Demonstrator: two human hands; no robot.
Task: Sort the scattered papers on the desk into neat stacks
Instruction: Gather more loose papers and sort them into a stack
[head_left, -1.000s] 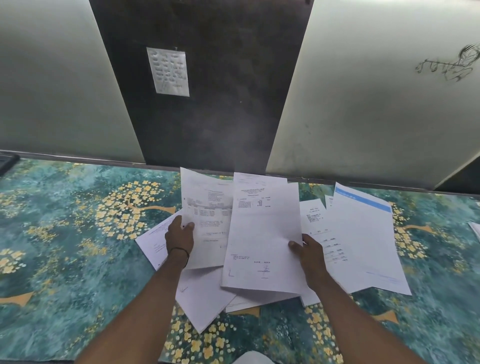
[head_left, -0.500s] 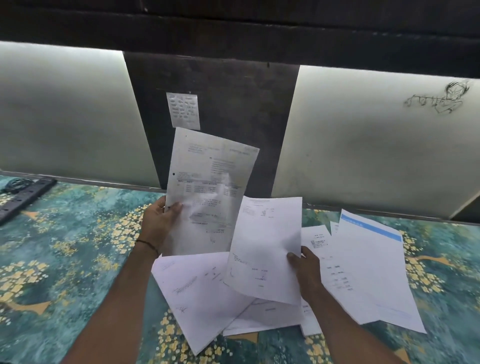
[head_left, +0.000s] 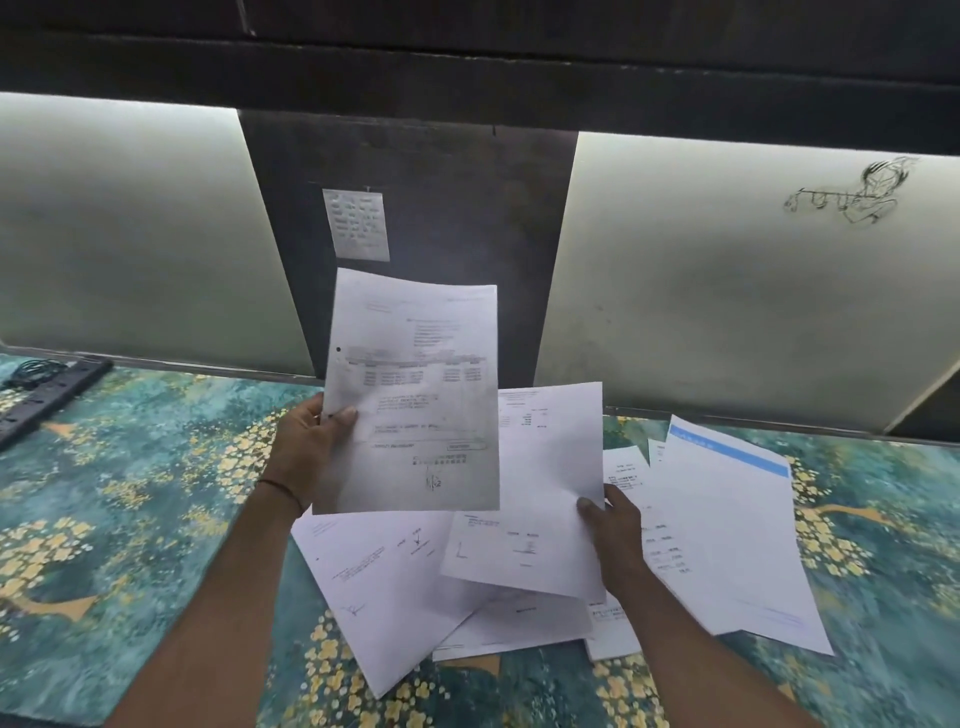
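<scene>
My left hand (head_left: 310, 451) grips a printed sheet (head_left: 415, 395) by its left edge and holds it upright above the desk. My right hand (head_left: 613, 530) pinches the right edge of a second white sheet (head_left: 530, 499), lifted and tilted over the pile. Under them lie several loose papers: a slanted sheet with handwriting (head_left: 379, 587) at the left, a page with a blue header band (head_left: 737, 530) at the right, and a narrow printed slip (head_left: 631, 483) beside my right hand. All rest on the desk's teal floral cover (head_left: 130, 493).
A black power strip (head_left: 47, 395) with a coiled cable lies at the desk's far left edge. Pale back panels and a dark centre panel with a small pinned note (head_left: 356, 224) rise behind the desk. A dark shelf runs overhead.
My left hand has lifted its printed sheet off the pile and raised it upright. My right hand has tilted its sheet up from the pile. The view has tipped upward.
</scene>
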